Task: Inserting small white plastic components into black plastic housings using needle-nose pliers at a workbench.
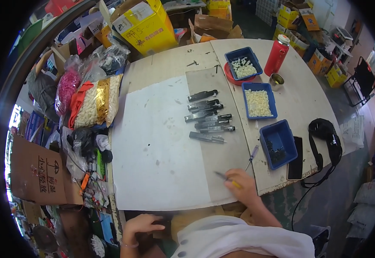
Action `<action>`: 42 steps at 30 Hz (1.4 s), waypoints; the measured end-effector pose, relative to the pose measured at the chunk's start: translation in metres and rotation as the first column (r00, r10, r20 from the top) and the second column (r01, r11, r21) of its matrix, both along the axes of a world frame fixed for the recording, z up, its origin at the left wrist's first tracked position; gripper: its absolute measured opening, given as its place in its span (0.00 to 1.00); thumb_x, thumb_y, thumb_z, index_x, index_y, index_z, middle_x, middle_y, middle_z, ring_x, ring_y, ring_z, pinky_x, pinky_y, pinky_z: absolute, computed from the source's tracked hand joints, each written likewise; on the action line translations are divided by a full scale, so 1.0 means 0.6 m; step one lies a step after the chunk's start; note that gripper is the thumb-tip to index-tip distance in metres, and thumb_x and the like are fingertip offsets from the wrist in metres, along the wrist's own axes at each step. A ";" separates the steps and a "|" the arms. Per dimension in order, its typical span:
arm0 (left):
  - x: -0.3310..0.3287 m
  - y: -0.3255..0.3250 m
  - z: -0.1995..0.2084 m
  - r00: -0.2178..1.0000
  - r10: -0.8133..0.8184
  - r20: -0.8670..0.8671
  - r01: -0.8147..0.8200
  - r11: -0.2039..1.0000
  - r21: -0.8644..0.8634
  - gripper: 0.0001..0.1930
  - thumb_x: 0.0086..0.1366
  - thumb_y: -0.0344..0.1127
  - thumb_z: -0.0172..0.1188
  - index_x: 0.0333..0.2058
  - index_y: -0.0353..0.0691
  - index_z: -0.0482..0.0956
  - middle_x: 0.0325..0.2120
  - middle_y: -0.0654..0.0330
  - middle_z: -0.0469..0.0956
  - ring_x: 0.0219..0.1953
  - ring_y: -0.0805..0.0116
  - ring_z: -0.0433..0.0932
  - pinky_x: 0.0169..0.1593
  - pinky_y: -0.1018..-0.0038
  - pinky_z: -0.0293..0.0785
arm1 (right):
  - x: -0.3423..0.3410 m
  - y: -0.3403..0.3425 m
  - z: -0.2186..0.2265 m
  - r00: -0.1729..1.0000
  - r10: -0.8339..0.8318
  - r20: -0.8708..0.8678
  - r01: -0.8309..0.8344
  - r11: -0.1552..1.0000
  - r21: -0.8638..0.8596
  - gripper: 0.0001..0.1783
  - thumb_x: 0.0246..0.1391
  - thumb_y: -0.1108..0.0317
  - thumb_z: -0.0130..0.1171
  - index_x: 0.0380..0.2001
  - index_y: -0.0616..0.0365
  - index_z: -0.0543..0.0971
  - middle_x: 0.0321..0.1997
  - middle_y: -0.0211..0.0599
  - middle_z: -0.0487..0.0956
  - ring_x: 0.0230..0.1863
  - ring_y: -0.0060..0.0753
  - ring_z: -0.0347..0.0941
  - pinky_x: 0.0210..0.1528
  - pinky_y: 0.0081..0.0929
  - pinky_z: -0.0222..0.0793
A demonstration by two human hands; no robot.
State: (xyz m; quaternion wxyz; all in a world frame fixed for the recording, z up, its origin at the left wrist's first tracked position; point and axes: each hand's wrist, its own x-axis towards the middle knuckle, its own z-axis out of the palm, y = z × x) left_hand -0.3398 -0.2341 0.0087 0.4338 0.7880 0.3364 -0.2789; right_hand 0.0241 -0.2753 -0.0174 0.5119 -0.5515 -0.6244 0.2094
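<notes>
The right hand point(244, 189) is gripping a yellow-handled tool point(237, 184); black parts point(204, 104) are lying beyond it. The left hand point(142, 224) is hanging loose.

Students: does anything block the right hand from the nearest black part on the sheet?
Nothing visible does: bare grey sheet separates the right hand and its tool from that black part; the screwdriver lies aside.

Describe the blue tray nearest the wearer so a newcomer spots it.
On the right side of the pale worktable, find the flat black slab. The blue tray sits just left of it. Unlike the middle tray and far tray, which hold whitish pieces, it holds dark pieces.
</notes>
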 end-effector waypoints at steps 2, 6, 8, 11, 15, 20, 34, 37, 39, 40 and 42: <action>0.046 0.030 0.039 0.921 0.313 0.233 -0.207 0.897 -0.390 0.20 0.63 0.43 0.52 0.49 0.35 0.71 0.42 0.52 0.76 0.44 0.64 0.75 0.49 0.73 0.68 | 0.012 0.002 0.013 0.999 -0.051 -0.008 0.051 0.998 -0.038 0.07 0.43 0.72 0.60 0.22 0.66 0.75 0.31 0.43 0.76 0.33 0.38 0.74 0.36 0.26 0.68; 0.205 0.093 0.028 0.756 0.132 0.641 -0.409 0.860 0.306 0.19 0.57 0.35 0.56 0.47 0.37 0.71 0.41 0.54 0.75 0.43 0.60 0.73 0.49 0.68 0.68 | 0.025 0.001 0.033 0.968 -0.160 -0.193 0.119 0.970 -0.210 0.09 0.48 0.73 0.56 0.20 0.68 0.72 0.29 0.43 0.75 0.27 0.31 0.70 0.31 0.22 0.64; 0.301 0.129 0.014 0.784 -0.272 0.559 -0.349 0.552 0.758 0.21 0.52 0.33 0.56 0.47 0.37 0.70 0.40 0.54 0.73 0.45 0.57 0.71 0.49 0.66 0.66 | 0.018 -0.005 0.035 0.938 -0.204 -0.281 0.154 0.969 -0.191 0.10 0.49 0.72 0.56 0.19 0.68 0.72 0.30 0.40 0.73 0.29 0.27 0.67 0.33 0.21 0.61; 0.398 0.184 -0.061 0.700 -0.397 0.593 -0.414 0.452 0.790 0.21 0.49 0.32 0.57 0.44 0.37 0.71 0.36 0.55 0.72 0.43 0.59 0.71 0.48 0.66 0.66 | 0.007 -0.016 0.029 0.873 -0.239 -0.425 0.126 0.953 -0.277 0.11 0.50 0.72 0.55 0.18 0.67 0.71 0.32 0.36 0.72 0.32 0.25 0.66 0.34 0.20 0.60; 0.440 0.224 -0.117 0.752 -0.406 0.519 -0.339 0.437 0.833 0.14 0.53 0.33 0.55 0.40 0.39 0.72 0.33 0.57 0.72 0.40 0.60 0.71 0.44 0.66 0.67 | 0.025 -0.031 0.013 0.876 -0.259 -0.408 0.135 0.941 -0.309 0.11 0.51 0.71 0.55 0.18 0.66 0.72 0.32 0.35 0.72 0.33 0.24 0.66 0.35 0.19 0.60; 0.411 0.203 -0.114 0.716 -0.321 0.620 -0.448 0.470 0.761 0.10 0.54 0.33 0.56 0.36 0.41 0.74 0.29 0.58 0.72 0.36 0.60 0.71 0.42 0.68 0.67 | 0.041 -0.023 0.014 0.920 -0.287 -0.268 0.185 0.918 -0.350 0.11 0.52 0.69 0.54 0.21 0.67 0.74 0.34 0.38 0.73 0.33 0.28 0.68 0.37 0.21 0.62; 0.358 0.105 -0.016 0.651 -0.015 0.759 -0.625 0.556 0.547 0.10 0.60 0.34 0.53 0.40 0.41 0.71 0.27 0.54 0.74 0.30 0.57 0.74 0.31 0.65 0.70 | -0.017 0.030 0.011 0.987 -0.153 0.057 0.162 0.953 -0.257 0.10 0.50 0.68 0.55 0.31 0.65 0.74 0.36 0.46 0.73 0.38 0.48 0.71 0.40 0.33 0.66; 0.345 0.097 -0.007 0.608 -0.066 0.791 -0.647 0.537 0.541 0.10 0.61 0.36 0.52 0.39 0.41 0.72 0.25 0.53 0.74 0.27 0.56 0.74 0.29 0.67 0.70 | -0.019 0.022 -0.009 0.981 -0.161 0.108 0.176 0.973 -0.150 0.08 0.48 0.70 0.57 0.27 0.65 0.74 0.34 0.46 0.74 0.35 0.47 0.71 0.37 0.33 0.67; 0.317 0.083 0.008 0.505 0.341 0.793 -0.555 0.832 -0.004 0.11 0.64 0.38 0.50 0.39 0.38 0.73 0.20 0.57 0.73 0.20 0.64 0.71 0.23 0.74 0.65 | -0.014 0.008 -0.019 0.979 -0.060 0.196 0.074 0.995 -0.066 0.07 0.44 0.72 0.61 0.25 0.64 0.73 0.31 0.45 0.74 0.32 0.46 0.71 0.33 0.32 0.67; 0.293 0.074 0.015 0.522 0.564 0.640 -0.502 0.810 -0.305 0.13 0.65 0.39 0.48 0.40 0.37 0.73 0.19 0.61 0.71 0.19 0.70 0.69 0.22 0.78 0.62 | -0.010 -0.001 -0.018 0.958 0.035 0.286 -0.021 0.998 -0.052 0.07 0.43 0.72 0.62 0.24 0.62 0.73 0.31 0.44 0.75 0.32 0.45 0.71 0.33 0.33 0.68; 0.249 0.048 0.025 0.563 0.744 0.361 -0.436 0.638 -0.635 0.14 0.67 0.41 0.45 0.40 0.35 0.73 0.18 0.67 0.68 0.19 0.79 0.64 0.22 0.84 0.58 | -0.016 -0.016 -0.018 0.907 0.282 0.313 -0.193 0.938 -0.287 0.09 0.41 0.71 0.64 0.24 0.59 0.73 0.31 0.42 0.75 0.31 0.44 0.72 0.32 0.32 0.68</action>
